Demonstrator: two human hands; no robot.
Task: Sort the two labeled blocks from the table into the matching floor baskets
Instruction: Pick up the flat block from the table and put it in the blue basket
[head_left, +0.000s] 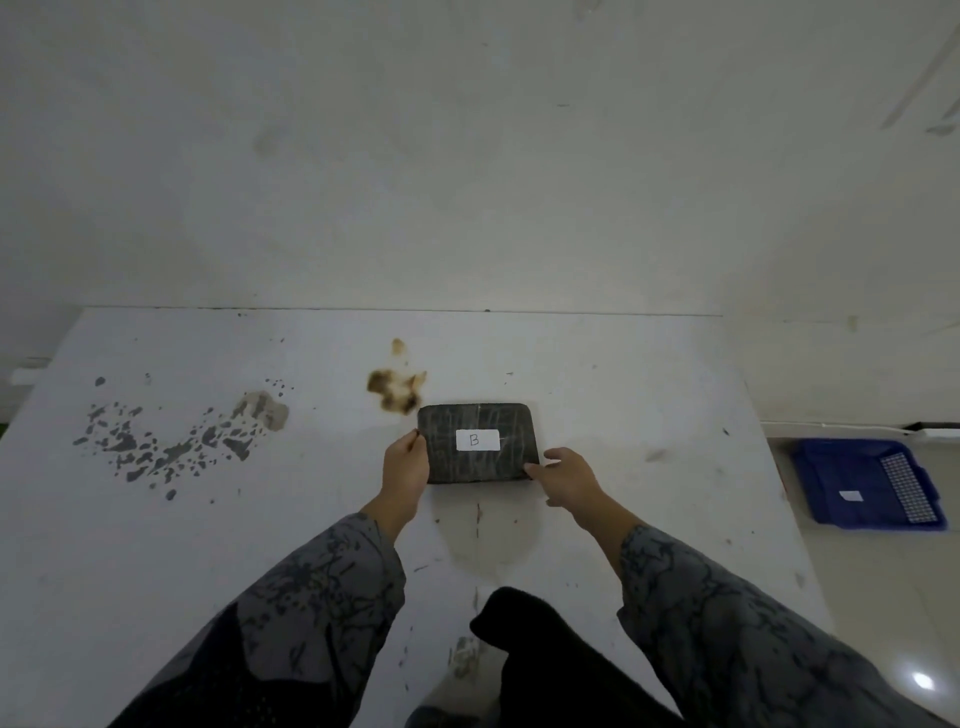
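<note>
A dark flat block (498, 415) with a white label marked "B" lies on the white table (623, 395) just past the middle. My left hand (405, 465) grips its left edge and my right hand (563, 475) grips its near right corner. The block still rests on the tabletop. On the floor to the right stands a blue basket (831, 478) with a small white label inside; its letter is too small to read. Only this one block and this one basket are in view.
The table is stained with grey flecks (156, 447) at the left and a brown blotch (397, 387) just behind the block. A white wall rises right behind the table. Pale tiled floor (893, 597) shows along the right side.
</note>
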